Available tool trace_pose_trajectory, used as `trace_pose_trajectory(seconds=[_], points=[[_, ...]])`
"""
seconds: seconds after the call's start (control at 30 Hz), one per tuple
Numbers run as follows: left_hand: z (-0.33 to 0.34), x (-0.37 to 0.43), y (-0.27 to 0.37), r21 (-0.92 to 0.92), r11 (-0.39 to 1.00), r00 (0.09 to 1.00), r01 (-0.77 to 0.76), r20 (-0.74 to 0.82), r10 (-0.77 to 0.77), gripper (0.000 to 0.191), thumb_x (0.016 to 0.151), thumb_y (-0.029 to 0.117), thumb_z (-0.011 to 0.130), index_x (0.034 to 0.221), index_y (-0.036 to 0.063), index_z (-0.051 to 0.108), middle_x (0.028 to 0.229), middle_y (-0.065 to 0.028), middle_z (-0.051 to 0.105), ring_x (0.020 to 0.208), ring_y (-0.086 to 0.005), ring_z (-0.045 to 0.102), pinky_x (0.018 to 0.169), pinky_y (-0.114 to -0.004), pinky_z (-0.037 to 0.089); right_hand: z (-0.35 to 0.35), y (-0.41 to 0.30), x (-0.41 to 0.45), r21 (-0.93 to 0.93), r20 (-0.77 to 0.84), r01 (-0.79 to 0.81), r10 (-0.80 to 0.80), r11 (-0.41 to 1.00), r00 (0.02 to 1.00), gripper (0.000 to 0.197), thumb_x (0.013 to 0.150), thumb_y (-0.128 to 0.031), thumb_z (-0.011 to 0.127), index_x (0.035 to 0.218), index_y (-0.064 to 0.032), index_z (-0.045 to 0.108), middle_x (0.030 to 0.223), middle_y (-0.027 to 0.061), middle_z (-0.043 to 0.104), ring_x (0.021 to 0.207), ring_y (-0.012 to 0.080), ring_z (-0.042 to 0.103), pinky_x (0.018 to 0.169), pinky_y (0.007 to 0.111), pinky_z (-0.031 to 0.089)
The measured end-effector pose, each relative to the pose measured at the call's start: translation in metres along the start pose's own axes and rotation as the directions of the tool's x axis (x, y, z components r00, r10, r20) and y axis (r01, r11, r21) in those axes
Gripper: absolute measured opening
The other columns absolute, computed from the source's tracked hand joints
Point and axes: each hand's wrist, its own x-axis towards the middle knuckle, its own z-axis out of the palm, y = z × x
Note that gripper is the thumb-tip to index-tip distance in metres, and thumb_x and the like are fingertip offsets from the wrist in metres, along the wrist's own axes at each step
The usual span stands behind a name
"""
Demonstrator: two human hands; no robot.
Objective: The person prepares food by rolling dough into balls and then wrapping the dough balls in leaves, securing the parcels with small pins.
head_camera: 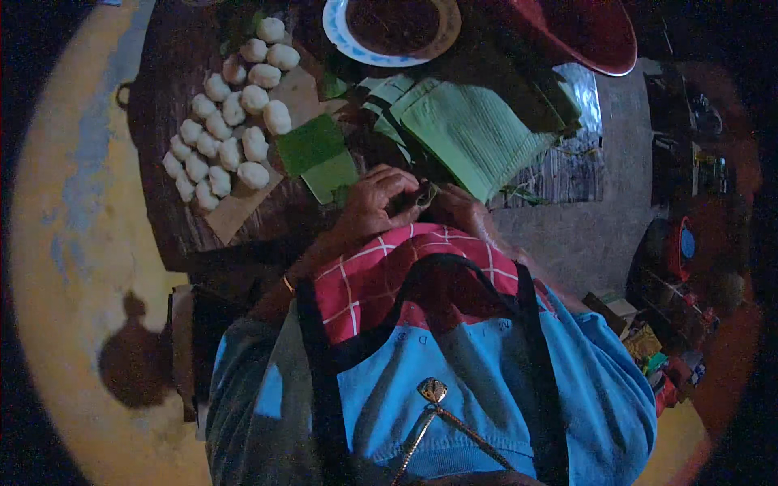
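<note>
My left hand [382,197] and my right hand [465,209] meet at the near edge of the table, just beyond the red checked apron [371,261]. Between their fingers is a small rolled piece of green leaf [427,194], partly hidden. Just beyond my hands lies a stack of cut green leaf pieces [477,124]. Left of it, two overlapping leaf pieces [319,152] rest on the dark wooden table [176,231]. Several white dough balls [230,153] sit in rows further left, some on brown cardboard [240,209].
A white plate with a blue-patterned rim [346,45], holding something dark, stands at the far side. Beside it is a large red basin [598,36]. A printed sheet [568,176] lies right of the leaves. Assorted packets [644,343] are at the lower right.
</note>
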Motion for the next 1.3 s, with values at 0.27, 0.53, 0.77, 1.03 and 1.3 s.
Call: trace_pose_trajectory(seconds=[0.27,0.53,0.77,1.03,1.3], points=[[-0.008,0.004,0.009,0.110,0.992,0.996,-0.055,0.079,0.046,0.034,0.058,0.007,0.066,0.092,0.0067,0.060,0.092,-0.0077,0.053,0.090,-0.0247,0.051,0.077,-0.036,0.042,-0.043,-0.027,0.025,-0.213,0.075,0.165,-0.153,0.963,0.985,0.020,0.071,-0.012,0.056,0.087,-0.0003,0.052,0.082,0.0128,0.050,0.082,0.0296,0.052,0.069,0.038,0.047],[-0.012,-0.004,0.004,0.003,1.000,0.995,0.010,0.099,-0.011,0.033,0.058,0.007,0.064,0.091,0.0076,0.061,0.086,-0.0074,0.055,0.082,-0.0250,0.055,0.072,-0.034,0.046,-0.066,-0.023,0.056,-0.187,0.320,0.447,-0.376,0.875,0.870,0.022,0.063,-0.010,0.060,0.081,0.0014,0.054,0.080,0.0123,0.051,0.077,0.0283,0.053,0.061,0.036,0.047],[-0.012,-0.001,-0.006,-0.089,0.996,0.997,0.023,0.078,-0.016,0.029,0.060,0.010,0.067,0.089,0.0072,0.061,0.094,-0.0087,0.057,0.086,-0.0227,0.057,0.073,-0.034,0.047,-0.073,-0.019,0.067,-0.110,0.371,0.440,-0.374,0.891,0.850,0.020,0.066,-0.012,0.059,0.083,-0.0008,0.055,0.079,0.0122,0.053,0.075,0.0290,0.054,0.061,0.038,0.046],[-0.020,0.010,0.010,-0.074,0.993,0.983,0.096,-0.149,-0.106,0.020,0.066,0.014,0.070,0.081,0.0050,0.060,0.079,-0.0081,0.060,0.075,-0.0233,0.058,0.068,-0.033,0.046,-0.082,0.022,0.183,-0.342,-0.085,0.176,-0.217,0.923,0.973,0.018,0.073,-0.014,0.057,0.088,-0.0051,0.061,0.083,0.0133,0.057,0.078,0.0311,0.058,0.067,0.040,0.048],[-0.043,0.023,0.030,0.152,0.982,0.966,0.114,-0.248,-0.074,0.012,0.070,0.012,0.068,0.075,0.0043,0.060,0.071,-0.0091,0.060,0.065,-0.0237,0.057,0.060,-0.034,0.046,-0.042,0.070,0.312,-0.501,-0.141,0.096,-0.191,0.860,0.971,0.024,0.073,-0.021,0.059,0.093,-0.0075,0.060,0.090,0.0147,0.060,0.085,0.0304,0.060,0.069,0.042,0.049]])
